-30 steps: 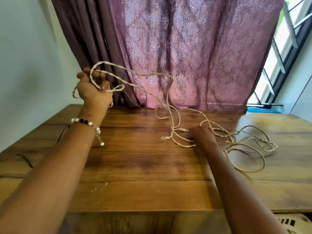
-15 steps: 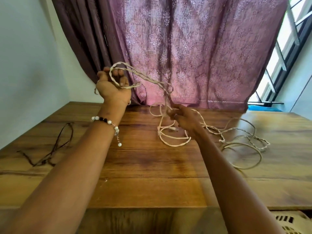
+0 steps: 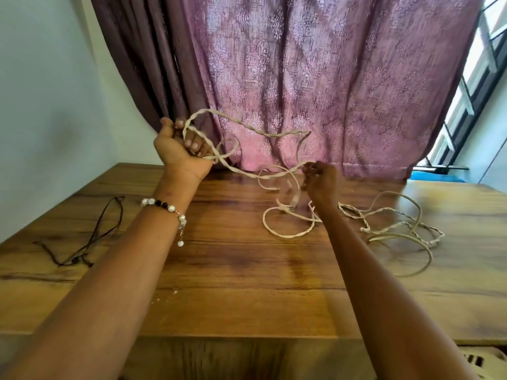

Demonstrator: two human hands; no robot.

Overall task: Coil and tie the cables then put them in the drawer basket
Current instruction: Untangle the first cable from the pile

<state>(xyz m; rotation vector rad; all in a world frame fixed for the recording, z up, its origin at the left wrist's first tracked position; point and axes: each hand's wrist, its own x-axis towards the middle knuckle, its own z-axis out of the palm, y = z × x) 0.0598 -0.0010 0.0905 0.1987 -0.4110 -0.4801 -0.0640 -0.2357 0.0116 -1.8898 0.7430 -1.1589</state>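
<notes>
Cream cable (image 3: 248,127) looped in left hand (image 3: 179,153); right hand (image 3: 321,182) fingers pinch strand above table (image 3: 219,270).

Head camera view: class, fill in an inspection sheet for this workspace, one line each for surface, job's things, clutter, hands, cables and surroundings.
Surface: wooden table, mostly bare.
Job's things: beige cable, partly looped, mostly loose on the table; slotted plastic basket just visible at the lower right.
Clutter: small pale specks near the front edge.
Hands: left hand raised, gripping loops of the cable; right hand pinching a strand above the table.
Cables: dark cord lying uncoiled at the left.
Surroundings: purple curtain behind, window at the right, pale wall at the left.
</notes>
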